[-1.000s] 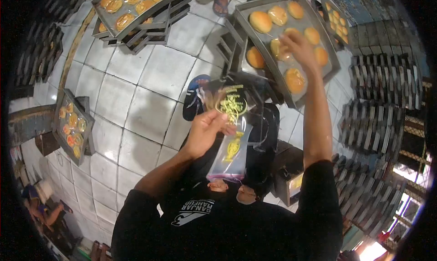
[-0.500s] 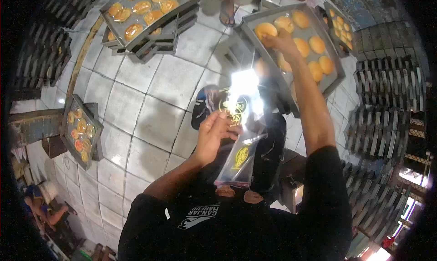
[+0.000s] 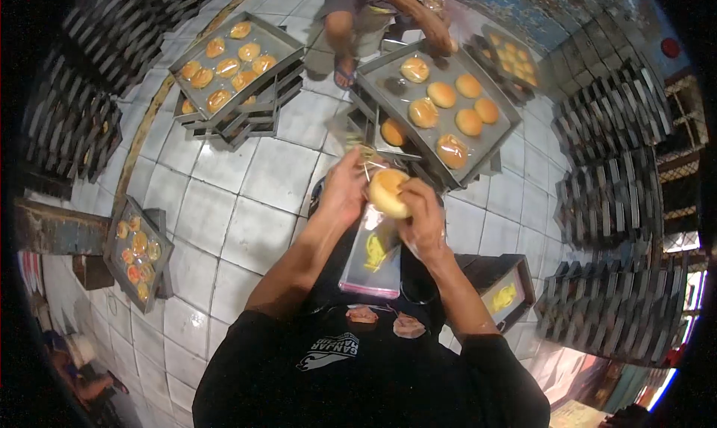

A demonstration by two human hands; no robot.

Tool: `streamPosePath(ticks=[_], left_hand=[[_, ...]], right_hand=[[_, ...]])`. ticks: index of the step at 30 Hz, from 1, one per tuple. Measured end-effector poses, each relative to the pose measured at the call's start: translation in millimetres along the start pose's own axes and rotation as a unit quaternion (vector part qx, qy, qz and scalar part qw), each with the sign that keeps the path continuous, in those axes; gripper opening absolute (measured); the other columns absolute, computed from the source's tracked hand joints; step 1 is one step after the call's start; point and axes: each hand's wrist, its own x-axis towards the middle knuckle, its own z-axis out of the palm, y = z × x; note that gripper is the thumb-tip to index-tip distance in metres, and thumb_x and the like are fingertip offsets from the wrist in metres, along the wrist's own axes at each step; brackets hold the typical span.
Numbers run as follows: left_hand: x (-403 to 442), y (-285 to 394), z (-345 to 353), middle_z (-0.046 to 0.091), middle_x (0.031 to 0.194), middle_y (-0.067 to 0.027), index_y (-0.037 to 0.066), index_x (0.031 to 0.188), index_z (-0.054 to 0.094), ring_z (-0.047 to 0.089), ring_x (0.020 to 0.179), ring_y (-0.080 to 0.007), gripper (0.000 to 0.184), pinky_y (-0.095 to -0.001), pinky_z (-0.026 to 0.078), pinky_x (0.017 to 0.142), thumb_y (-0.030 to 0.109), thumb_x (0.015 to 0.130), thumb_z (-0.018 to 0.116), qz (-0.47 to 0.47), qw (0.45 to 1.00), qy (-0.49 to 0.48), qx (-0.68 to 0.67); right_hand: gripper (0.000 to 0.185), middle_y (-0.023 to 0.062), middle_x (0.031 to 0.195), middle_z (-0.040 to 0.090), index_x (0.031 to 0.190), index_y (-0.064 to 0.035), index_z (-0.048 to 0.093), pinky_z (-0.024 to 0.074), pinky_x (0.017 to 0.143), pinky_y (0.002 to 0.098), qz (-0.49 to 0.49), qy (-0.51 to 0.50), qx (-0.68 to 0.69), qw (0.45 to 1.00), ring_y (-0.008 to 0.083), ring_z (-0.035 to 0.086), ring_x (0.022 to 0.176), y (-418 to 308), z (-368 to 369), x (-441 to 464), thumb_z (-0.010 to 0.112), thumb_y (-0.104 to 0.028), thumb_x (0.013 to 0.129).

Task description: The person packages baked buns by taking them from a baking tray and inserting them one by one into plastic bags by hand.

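Note:
A round golden bun (image 3: pixel 388 193) is in my right hand (image 3: pixel 424 222), its fingers curled round the bun's right side. My left hand (image 3: pixel 347 189) pinches a clear plastic bag (image 3: pixel 362 156) at the bun's upper left. Below both hands, a stack of clear bags with yellow print (image 3: pixel 373 256) lies on my lap. Ahead to the right is a metal tray (image 3: pixel 478 148) of buns, some loose and some wrapped in clear plastic.
Another tray (image 3: pixel 280 43) of wrapped buns tops a stack at the upper left. A smaller tray (image 3: pixel 112 260) stands far left. A co-worker's hand (image 3: pixel 435 32) reaches to the right tray's far edge. Stacked dark trays (image 3: pixel 612 204) line the right side.
My right hand has come back from the tray with a bun, close to my left hand. The co-worker has leaned in at the top. The view has shifted.

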Motion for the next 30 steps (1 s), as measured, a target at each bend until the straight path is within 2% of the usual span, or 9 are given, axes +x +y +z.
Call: streamPosePath(ticks=[3,6,10,12,14,18,24,28,30], left_hand=[[-41,-2,26,0.070,0.117,-0.0108,0.004,0.123,0.060,0.070,0.104,-0.0263,0.038,-0.0467,0.058,0.090,0.037,0.108,0.049,-0.052,0.997,-0.046,0.045],[-57,-16,23,0.070,0.118,-0.0100,0.006,0.123,0.061,0.068,0.108,-0.0246,0.039,-0.0476,0.055,0.095,0.039,0.108,0.045,-0.049,0.997,-0.046,0.048],[-44,-3,-32,0.064,0.133,-0.0148,0.004,0.134,0.056,0.063,0.122,-0.0261,0.043,-0.0432,0.048,0.108,0.037,0.108,0.044,-0.068,0.996,-0.035,-0.037],[-48,-22,-40,0.061,0.139,-0.0151,0.004,0.139,0.053,0.059,0.129,-0.0266,0.046,-0.0426,0.044,0.113,0.038,0.110,0.041,0.082,0.990,-0.094,0.058],[-64,-30,-21,0.058,0.142,-0.0148,0.004,0.142,0.050,0.055,0.134,-0.0275,0.049,-0.0431,0.040,0.116,0.040,0.110,0.039,0.079,0.990,-0.069,0.094],[-42,-11,-21,0.057,0.143,-0.0138,0.007,0.144,0.048,0.054,0.135,-0.0281,0.045,-0.0434,0.041,0.115,0.035,0.109,0.047,0.106,0.986,-0.125,-0.028],[-37,-38,-4,0.061,0.133,-0.0098,0.009,0.143,0.049,0.063,0.117,-0.0266,0.044,-0.0427,0.050,0.105,0.028,0.104,0.057,0.176,0.981,-0.071,-0.029],[-6,-26,-24,0.063,0.130,-0.0093,0.008,0.139,0.052,0.064,0.115,-0.0253,0.040,-0.0417,0.052,0.102,0.028,0.105,0.056,0.091,0.976,-0.156,-0.123],[-21,-51,-3,0.065,0.124,-0.0108,0.008,0.135,0.055,0.065,0.110,-0.0264,0.042,-0.0426,0.053,0.099,0.038,0.106,0.053,0.183,0.981,-0.043,0.042]], right_hand=[[0.053,0.0176,0.116,0.062,0.113,-0.0023,0.059,0.0540,0.097,0.0484,0.053,0.068,0.025,0.996,0.0391,0.064,0.112,-12,-6,-1,0.077,0.008,0.064],[0.048,0.0175,0.119,0.064,0.118,-0.0018,0.059,0.0454,0.107,0.0556,0.043,-0.008,-0.084,0.996,0.0374,0.063,0.116,-43,-13,10,0.076,0.004,0.073],[0.054,0.0219,0.134,0.062,0.133,0.0016,0.057,0.0326,0.117,0.0590,0.095,-0.070,0.023,0.993,0.0382,0.057,0.130,-58,38,-13,0.072,-0.001,0.081],[0.056,0.0233,0.139,0.060,0.137,0.0031,0.056,0.0310,0.119,0.0583,0.085,-0.093,0.021,0.992,0.0394,0.055,0.134,-53,53,-16,0.069,-0.001,0.083],[0.055,0.0207,0.140,0.059,0.139,0.0023,0.054,0.0289,0.121,0.0579,0.070,-0.079,-0.035,0.994,0.0375,0.050,0.140,-46,34,0,0.064,0.002,0.086],[0.058,0.0194,0.142,0.058,0.141,0.0011,0.054,0.0340,0.119,0.0556,0.086,-0.131,0.072,0.985,0.0382,0.051,0.138,-51,17,17,0.066,0.000,0.084],[0.051,0.0208,0.126,0.066,0.135,0.0021,0.058,0.0405,0.112,0.0537,0.039,-0.062,-0.014,0.997,0.0359,0.061,0.125,-39,16,30,0.066,-0.004,0.085],[0.047,0.0187,0.114,0.069,0.127,0.0004,0.063,0.0492,0.100,0.0467,-0.001,-0.058,-0.034,0.998,0.0355,0.065,0.112,-30,23,25,0.069,-0.004,0.081],[0.038,0.0180,0.106,0.069,0.117,0.0003,0.066,0.0513,0.092,0.0471,0.032,-0.079,-0.055,0.995,0.0364,0.066,0.102,-11,36,24,0.070,-0.003,0.080]])
